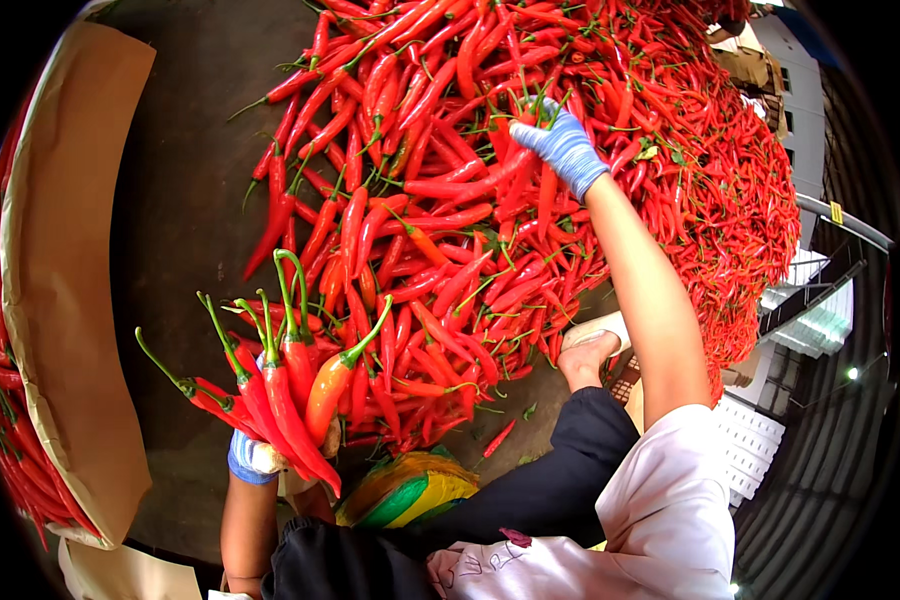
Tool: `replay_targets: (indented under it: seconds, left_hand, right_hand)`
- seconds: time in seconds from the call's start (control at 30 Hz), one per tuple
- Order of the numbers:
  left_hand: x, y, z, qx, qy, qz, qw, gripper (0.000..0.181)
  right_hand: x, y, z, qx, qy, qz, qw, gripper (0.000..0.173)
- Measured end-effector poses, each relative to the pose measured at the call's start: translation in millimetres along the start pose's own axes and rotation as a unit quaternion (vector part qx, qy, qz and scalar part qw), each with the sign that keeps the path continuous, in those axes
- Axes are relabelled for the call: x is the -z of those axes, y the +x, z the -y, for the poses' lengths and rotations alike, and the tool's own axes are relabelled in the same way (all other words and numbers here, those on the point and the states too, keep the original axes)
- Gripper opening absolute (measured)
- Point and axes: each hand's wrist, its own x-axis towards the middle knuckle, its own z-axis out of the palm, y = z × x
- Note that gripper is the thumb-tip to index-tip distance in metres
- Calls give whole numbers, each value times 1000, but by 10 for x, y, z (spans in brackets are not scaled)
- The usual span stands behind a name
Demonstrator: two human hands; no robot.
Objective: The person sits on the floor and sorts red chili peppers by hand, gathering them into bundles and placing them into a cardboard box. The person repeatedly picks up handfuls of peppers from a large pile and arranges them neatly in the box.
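Note:
A bunch of red chili peppers (277,397), one of them orange, rests in my left hand (259,454), gloved in blue and white, at the lower left; green stems point upward and the peppers hide most of the fingers. Over the large heap of red chili peppers (435,225), at the upper centre, my right hand (559,142) in a blue striped glove is closed around several chili peppers. Their stems stick up past the thumb and fingers, while their red bodies hang below the hand.
An open cardboard carton (75,247) lined with paper stands at the left, chilies beyond its wall. Near my legs are a green and yellow sack (412,487) and a loose chili (499,439) on the floor. White perforated crates (750,442) stand at the right. Part of another person shows at the top right.

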Motion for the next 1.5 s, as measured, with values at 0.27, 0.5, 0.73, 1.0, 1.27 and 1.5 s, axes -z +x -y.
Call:
replay_targets:
  seconds: [0.27, 0.5, 0.73, 1.0, 1.27, 1.5]
  left_hand:
    - [-58, 89, -123, 75, 74, -39, 994, 71]
    - [127, 41, 110, 52, 96, 26, 994, 75]
    - [133, 10, 143, 56, 6, 49, 997, 110]
    - [-38, -35, 55, 24, -93, -6, 995, 110]
    - [-333, -180, -316, -43, -91, -31, 994, 78]
    - [-328, -321, -501, -51, 40, -82, 994, 70]
  right_hand:
    - [-256, 451, 201, -49, -359, 62, 930, 68]
    - [-730, 289, 512, -147, -480, -19, 865, 73]
    - [-772, 200, 314, -53, -539, -18, 841, 54]
    - [-18, -30, -37, 39, -282, -67, 956, 51]
    - [414, -853, 655, 151, 222, 0, 963, 32]
    - [-1635, -1799, 1103, 9, 416, 234, 879, 24]
